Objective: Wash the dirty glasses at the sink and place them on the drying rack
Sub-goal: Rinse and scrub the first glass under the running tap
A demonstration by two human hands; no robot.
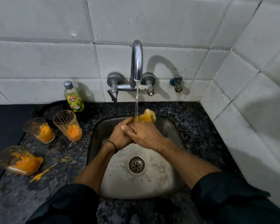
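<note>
Head view: an orange-smeared clear glass tumbler (146,117) sits under the chrome tap (137,62) stream, at 12 o'clock over the dull steel sink (168,183). Its lower end is grasped by the left grip (120,135) and right grip (146,137), clasped together. Wet and pulp-coated, it is probably light, slippery and fragile, so it is best held low around the wall. Three more pulp-coated glasses (67,125) wait at 9 o'clock on the speckled granite surface (200,126).

Over the sink (153,178), the left hand (120,135) and right hand (146,135) clasp together round the near end of an orange-smeared glass (147,117), held under water running from the tap (137,62). Three dirty glasses (67,125) with orange dregs sit on the dark desk (200,126) to the left, near a soap bottle (73,98).
</note>
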